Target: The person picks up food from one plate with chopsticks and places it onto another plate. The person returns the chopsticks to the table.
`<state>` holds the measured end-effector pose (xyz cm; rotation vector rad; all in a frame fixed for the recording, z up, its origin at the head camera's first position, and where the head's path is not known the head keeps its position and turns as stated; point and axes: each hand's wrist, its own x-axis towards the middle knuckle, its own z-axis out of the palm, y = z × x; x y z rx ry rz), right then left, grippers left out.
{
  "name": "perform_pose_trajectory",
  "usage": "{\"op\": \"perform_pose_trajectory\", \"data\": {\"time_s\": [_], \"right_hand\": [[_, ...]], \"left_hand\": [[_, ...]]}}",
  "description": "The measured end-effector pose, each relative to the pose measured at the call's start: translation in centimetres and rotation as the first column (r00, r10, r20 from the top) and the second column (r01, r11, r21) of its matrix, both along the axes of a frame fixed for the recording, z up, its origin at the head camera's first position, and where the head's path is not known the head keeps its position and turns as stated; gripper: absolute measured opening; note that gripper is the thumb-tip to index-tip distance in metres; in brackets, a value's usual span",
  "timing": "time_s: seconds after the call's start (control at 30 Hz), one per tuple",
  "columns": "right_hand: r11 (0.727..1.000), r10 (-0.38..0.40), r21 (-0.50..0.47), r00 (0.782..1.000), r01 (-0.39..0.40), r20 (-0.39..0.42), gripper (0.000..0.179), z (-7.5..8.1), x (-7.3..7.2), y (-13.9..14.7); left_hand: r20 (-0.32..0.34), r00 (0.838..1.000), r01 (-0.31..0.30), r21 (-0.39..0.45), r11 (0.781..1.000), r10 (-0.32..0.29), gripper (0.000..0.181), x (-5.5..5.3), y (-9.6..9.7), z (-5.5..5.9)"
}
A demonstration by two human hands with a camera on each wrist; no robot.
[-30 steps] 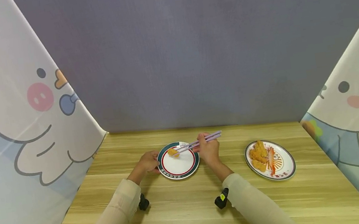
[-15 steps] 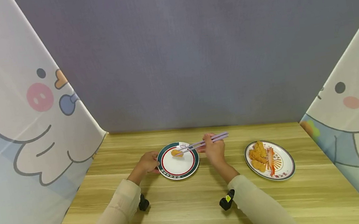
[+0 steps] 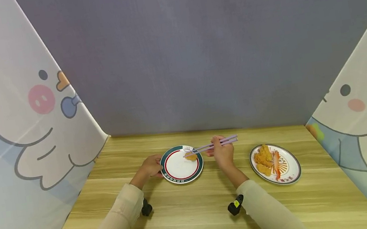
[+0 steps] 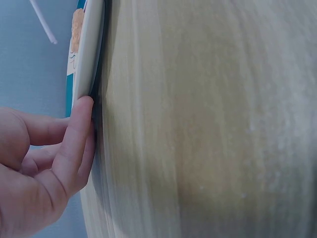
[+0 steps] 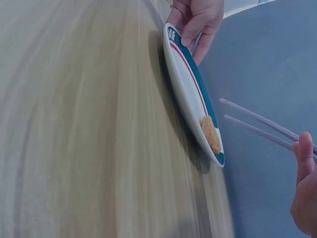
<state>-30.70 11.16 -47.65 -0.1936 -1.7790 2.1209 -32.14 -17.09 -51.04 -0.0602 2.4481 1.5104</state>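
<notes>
My left hand [image 3: 152, 166] pinches the left rim of a white plate [image 3: 174, 166] with a green border and a thin red ring. In the left wrist view, fingers [image 4: 74, 134] sit under the plate's edge. A golden-brown nugget [image 5: 210, 134] lies on the plate's right side. My right hand [image 3: 223, 152] holds a pair of pale purple chopsticks [image 5: 260, 118]. Their tips are slightly parted and hover above the plate, apart from the nugget in the right wrist view; from the head they overlap it.
To the right, an oval plate [image 3: 294, 171] bears several fried pieces [image 3: 263, 158] and an orange-and-white shrimp or crab stick shape [image 3: 277, 166]. Grey cloth [image 3: 176, 60] rises behind the wooden table [image 3: 183, 216], with cartoon-printed sheets [image 3: 17, 161] on both sides.
The nugget has moved from the left-centre of the plate to its right side. My right hand and the chopsticks have shifted right, their tips now off it. The left hand stays put.
</notes>
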Motion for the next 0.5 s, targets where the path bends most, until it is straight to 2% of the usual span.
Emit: {"op": "perform_pose_trajectory", "data": {"time_s": [0.2, 0.5], "right_hand": [[1.0, 0.0, 0.025, 1.0, 0.0, -0.004, 0.033, -0.21, 0.42, 0.61], [0.994, -0.033, 0.105, 0.997, 0.041, -0.074, 0.03, -0.94, 0.72, 0.62]], "left_hand": [[-0.001, 1.0, 0.001, 0.001, 1.0, -0.001, 0.051, 0.01, -0.04, -0.01], [0.007, 1.0, 0.014, -0.016, 1.0, -0.013, 0.047, 0.07, 0.01, 0.19]]}}
